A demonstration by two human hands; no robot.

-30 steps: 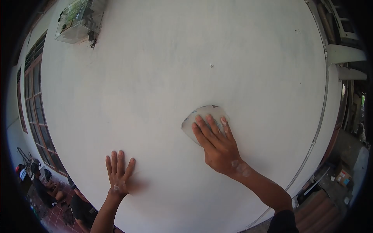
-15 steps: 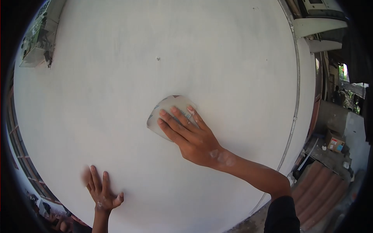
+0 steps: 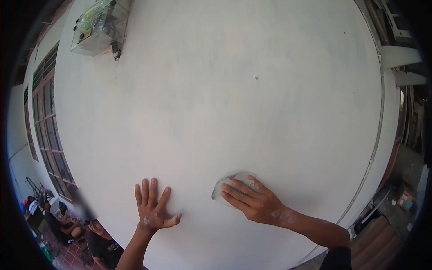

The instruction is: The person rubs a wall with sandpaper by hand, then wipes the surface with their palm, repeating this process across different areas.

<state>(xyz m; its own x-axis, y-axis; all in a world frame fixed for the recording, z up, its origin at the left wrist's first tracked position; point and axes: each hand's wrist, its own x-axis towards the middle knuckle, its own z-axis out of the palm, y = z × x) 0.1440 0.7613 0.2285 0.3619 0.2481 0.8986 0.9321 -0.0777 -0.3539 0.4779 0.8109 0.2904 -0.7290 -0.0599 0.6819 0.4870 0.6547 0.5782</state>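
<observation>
A big white plastered wall (image 3: pixel 225 99) fills the view. My right hand (image 3: pixel 254 201) presses a pale sheet of sandpaper (image 3: pixel 227 182) flat against the wall, low and a little right of centre, fingers spread over it. My left hand (image 3: pixel 153 207) lies open and flat on the bare wall about a hand's width to the left of the sandpaper, fingers pointing up. White dust marks both hands and my right wrist.
A clear box (image 3: pixel 100 26) is fixed high on the wall at upper left. Brown-framed windows (image 3: pixel 47 135) run down the left. Two people (image 3: pixel 96 240) sit low at bottom left. A thin pipe (image 3: pixel 375 148) runs down the wall's right edge, with clutter beyond.
My right hand has slid the sandpaper downward on the wall. My left hand has shifted right and up, closer to the sandpaper. The view has swung back leftward.
</observation>
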